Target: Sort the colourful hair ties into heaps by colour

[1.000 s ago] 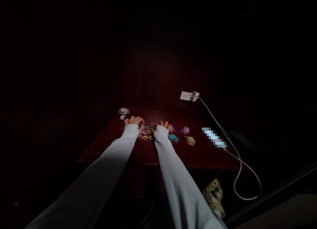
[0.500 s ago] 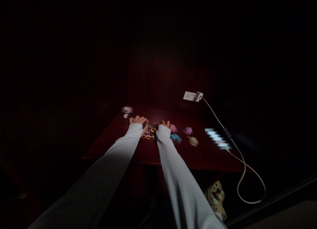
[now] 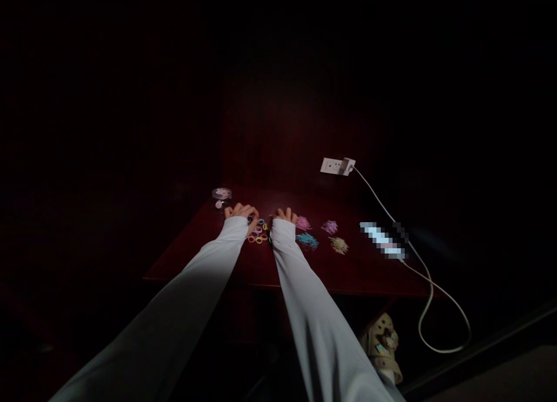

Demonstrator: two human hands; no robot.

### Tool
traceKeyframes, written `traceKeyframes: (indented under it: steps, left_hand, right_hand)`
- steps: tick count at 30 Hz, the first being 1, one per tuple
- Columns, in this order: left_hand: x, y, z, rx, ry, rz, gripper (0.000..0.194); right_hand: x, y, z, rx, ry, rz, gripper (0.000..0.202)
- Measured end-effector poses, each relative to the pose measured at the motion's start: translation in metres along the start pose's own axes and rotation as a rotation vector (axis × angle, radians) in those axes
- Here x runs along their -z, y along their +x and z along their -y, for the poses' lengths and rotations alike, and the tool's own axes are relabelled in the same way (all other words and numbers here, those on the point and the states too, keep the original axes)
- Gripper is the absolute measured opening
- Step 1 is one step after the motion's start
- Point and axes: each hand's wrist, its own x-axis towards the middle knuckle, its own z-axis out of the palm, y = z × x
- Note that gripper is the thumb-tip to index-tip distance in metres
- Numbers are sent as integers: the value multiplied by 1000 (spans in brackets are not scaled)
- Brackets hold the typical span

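Note:
On the dark red table [image 3: 209, 265], my left hand [image 3: 243, 213] rests with bent fingers at the left side of a group of coloured rings [image 3: 258, 238]. My right hand [image 3: 286, 215] lies at the right side of the rings, its fingers curled down and partly hidden by the hand and sleeve. What either hand holds, if anything, cannot be made out. Right of my right hand are a pink pile [image 3: 303, 223] and a blue pile [image 3: 307, 241] of thin bands. Farther right lie a purple pile [image 3: 330, 227] and a pale yellow pile [image 3: 339, 245].
A round clear container [image 3: 221, 194] with pink and white items stands at the back left. A blurred-out bright device [image 3: 383, 241] lies on the right, with a white cable [image 3: 424, 267] near it. A charger sits in a wall socket [image 3: 331, 166]. Below is a beige clog [image 3: 382, 347].
My right hand has shifted slightly left over the rings, covering more of their right side. The whole view has moved a little.

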Motion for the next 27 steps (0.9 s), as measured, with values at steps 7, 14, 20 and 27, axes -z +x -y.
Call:
traceKeyframes:
  steps: [7, 14, 20, 27]
  left_hand:
    - [-8, 2, 6, -6, 4, 0, 12]
    - [-10, 0, 7, -81, -13, 16, 16]
    - [-16, 1, 8, -131, -34, 81, 28]
    - [-13, -1, 6, -126, 55, 126, 26]
  right_hand:
    - [2, -14, -6, -156, 169, -98, 25]
    - [16, -23, -6, -184, 371, -155, 18]
    - [5, -25, -4, -13, 398, -193, 18]
    - [6, -27, -4, 16, 391, -190, 18]
